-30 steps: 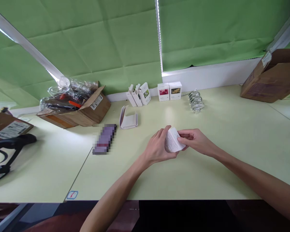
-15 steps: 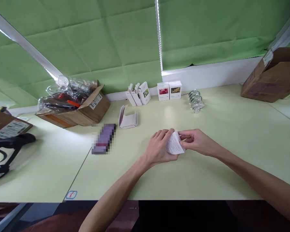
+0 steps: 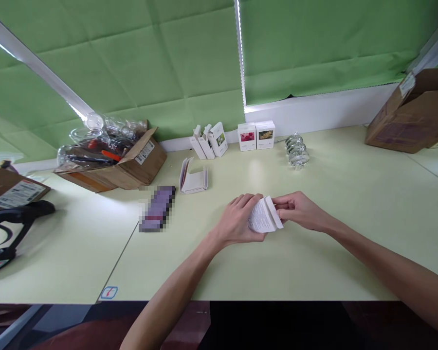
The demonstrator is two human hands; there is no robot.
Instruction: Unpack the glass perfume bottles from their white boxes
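Note:
A small white paper box (image 3: 262, 217) with fine printed text is held over the table in my left hand (image 3: 241, 218), whose fingers wrap over its far side with the thumb below. At the box's right end a flap (image 3: 274, 213) stands out. My right hand (image 3: 299, 212) has its fingers closed at that flap; the fingertips are partly hidden behind it. Further back, two upright white boxes carry flower pictures, a pink one (image 3: 247, 137) and a yellow one (image 3: 265, 136). Left of them lean several narrow white boxes (image 3: 218, 139). An opened white carton (image 3: 194, 182) lies nearer.
A blurred purple item (image 3: 158, 209) lies left of my hands. Clear glass-like objects (image 3: 297, 150) sit at the back right. Cardboard boxes stand left (image 3: 142, 163), full of wrapped items, and far right (image 3: 405, 116). A black device (image 3: 18, 214) rests at the left edge.
The flap at the right end of the white box now stands out more, where before the end looked folded. My right hand has shifted slightly right, and its fingers have closed in more.

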